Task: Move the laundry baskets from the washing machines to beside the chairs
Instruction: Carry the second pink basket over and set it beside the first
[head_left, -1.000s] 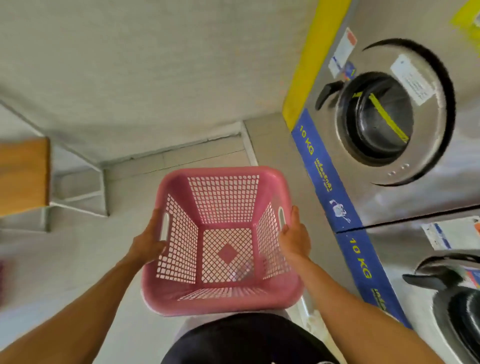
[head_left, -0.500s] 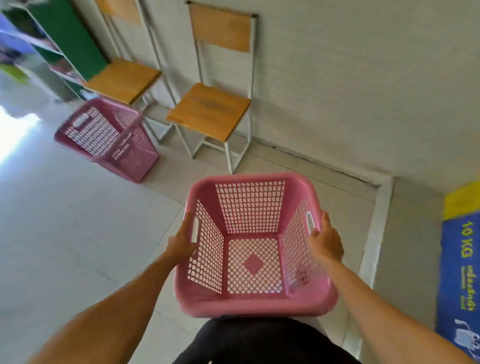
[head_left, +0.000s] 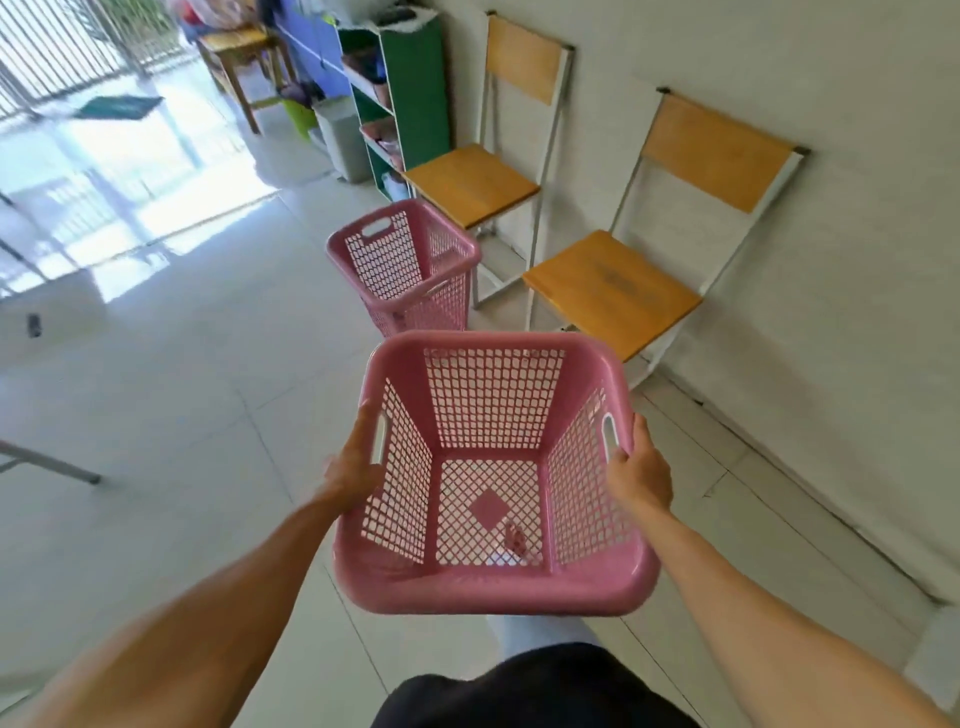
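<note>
Hands (head_left: 638, 467) around upright pink basket (head_left: 493, 587)

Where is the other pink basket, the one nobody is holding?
In the head view, the other pink basket stands on the floor ahead, just left of the two wooden chairs, beyond the carried basket.

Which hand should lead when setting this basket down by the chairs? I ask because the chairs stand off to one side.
Probably the right hand. It grips the carried basket on the side toward the near chair by the wall. The left hand holds the side facing open floor.
</note>
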